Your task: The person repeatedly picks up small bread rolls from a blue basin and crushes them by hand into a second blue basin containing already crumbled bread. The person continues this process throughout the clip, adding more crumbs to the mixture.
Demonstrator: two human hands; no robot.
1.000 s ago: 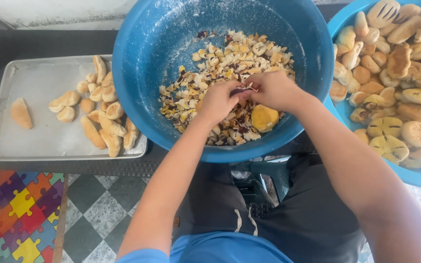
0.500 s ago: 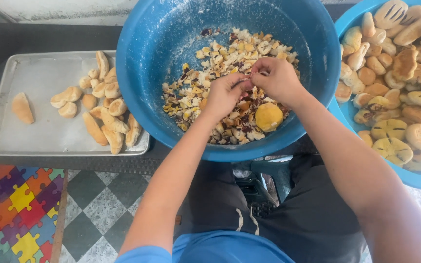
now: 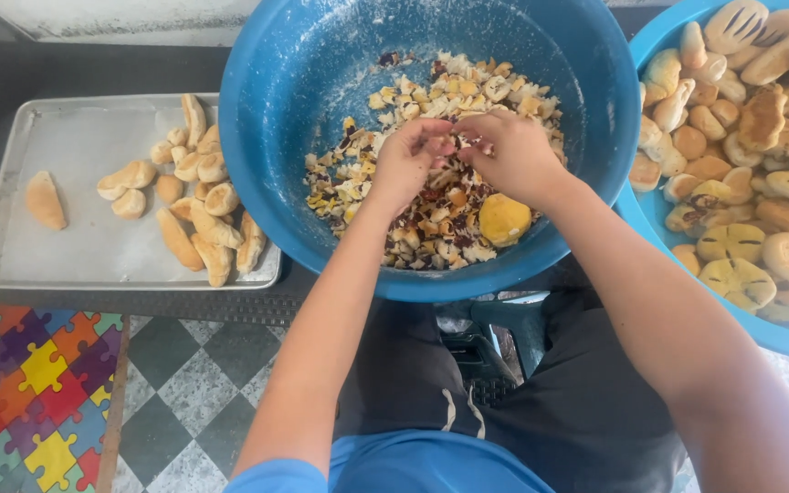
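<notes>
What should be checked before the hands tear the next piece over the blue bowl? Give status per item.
1. Left hand and right hand over the blue bowl: ok.
2. Both hands pinch one small piece together: ok.
3. Torn bread pieces lie inside the bowl: ok.
4. Whole yellow bun within reach in the bowl: ok.
5. Metal tray holds rolls: ok.
6. Piece fully torn: cannot tell.

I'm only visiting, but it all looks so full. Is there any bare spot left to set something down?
Yes: the metal tray is bare between the lone roll at its left and the pile of rolls at its right. The big blue bowl shows bare floury wall above the crumbled pieces. The right-hand tub is packed with pastries.
</notes>
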